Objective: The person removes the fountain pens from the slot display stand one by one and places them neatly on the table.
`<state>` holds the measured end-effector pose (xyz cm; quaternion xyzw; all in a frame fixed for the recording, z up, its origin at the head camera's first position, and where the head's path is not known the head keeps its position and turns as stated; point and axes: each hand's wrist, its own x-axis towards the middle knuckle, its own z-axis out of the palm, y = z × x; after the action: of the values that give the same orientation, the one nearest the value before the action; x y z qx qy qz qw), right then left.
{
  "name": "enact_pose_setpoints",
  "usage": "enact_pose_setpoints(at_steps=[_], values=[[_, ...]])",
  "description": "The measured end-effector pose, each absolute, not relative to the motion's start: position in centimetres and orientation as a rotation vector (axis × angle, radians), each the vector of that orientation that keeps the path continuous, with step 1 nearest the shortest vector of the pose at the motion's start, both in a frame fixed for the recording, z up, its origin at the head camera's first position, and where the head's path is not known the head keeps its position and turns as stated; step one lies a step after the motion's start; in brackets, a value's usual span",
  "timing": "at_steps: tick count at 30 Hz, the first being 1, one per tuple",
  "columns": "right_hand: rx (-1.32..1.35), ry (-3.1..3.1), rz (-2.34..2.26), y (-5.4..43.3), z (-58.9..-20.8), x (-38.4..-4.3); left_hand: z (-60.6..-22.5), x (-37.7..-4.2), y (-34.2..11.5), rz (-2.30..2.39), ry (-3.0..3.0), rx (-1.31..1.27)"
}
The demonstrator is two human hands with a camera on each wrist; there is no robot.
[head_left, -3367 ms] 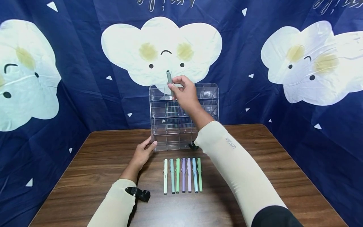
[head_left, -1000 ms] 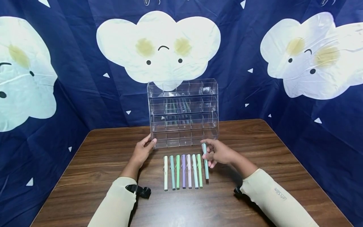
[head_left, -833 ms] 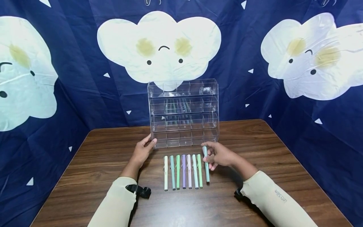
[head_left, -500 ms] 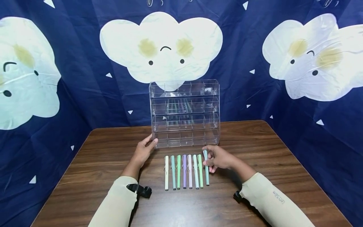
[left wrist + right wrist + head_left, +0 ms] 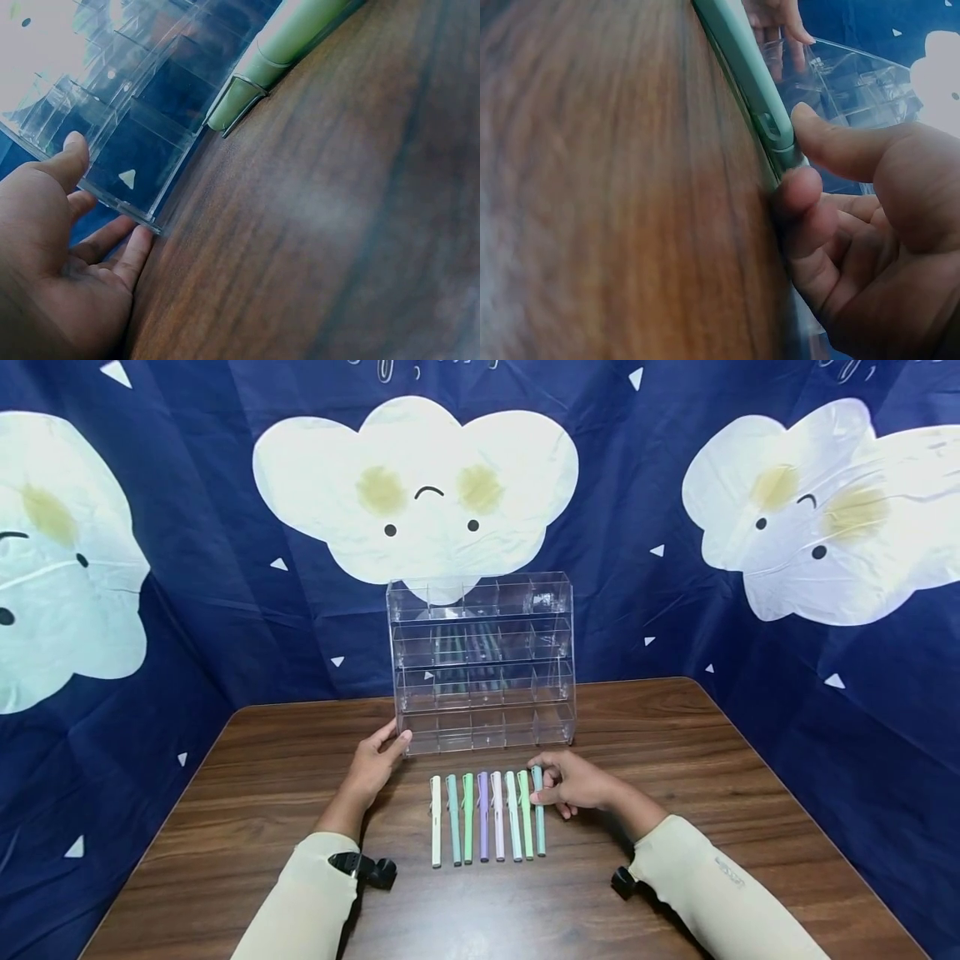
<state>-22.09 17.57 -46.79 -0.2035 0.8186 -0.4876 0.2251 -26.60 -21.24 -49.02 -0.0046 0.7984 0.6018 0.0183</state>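
My right hand (image 5: 573, 783) pinches a teal pen (image 5: 539, 818) near its clip end, at the right end of a row of pens. In the right wrist view, thumb and forefinger meet at a mint-green pen (image 5: 742, 67) lying along the tabletop. The row also has a cream pen (image 5: 437, 827), a purple pen (image 5: 483, 822) and several green, blue and pink ones, side by side with clips away from me. My left hand (image 5: 371, 768) holds the lower left edge of a clear tiered rack (image 5: 487, 739), thumb in front and other fingers beside and behind it.
Inside the rack, several pens (image 5: 452, 647) show through the middle compartments. A blue cloth (image 5: 622, 610) with white clouds hangs behind and at the sides of the wooden table (image 5: 247, 793). A black wrist camera (image 5: 382, 873) sits on the left sleeve.
My right hand has come down from the rack's top with the pen and laid it beside the green pen at the row's right end. My left hand has stayed on the rack.
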Motion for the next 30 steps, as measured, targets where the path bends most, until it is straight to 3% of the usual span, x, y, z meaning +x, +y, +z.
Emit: enact_pose_setpoints(at_steps=[30], values=[[-0.55, 2.18, -1.431, 18.0, -47.9, -22.5, -49.4, -26.8, -21.3, 1.832, 2.495, -0.017]])
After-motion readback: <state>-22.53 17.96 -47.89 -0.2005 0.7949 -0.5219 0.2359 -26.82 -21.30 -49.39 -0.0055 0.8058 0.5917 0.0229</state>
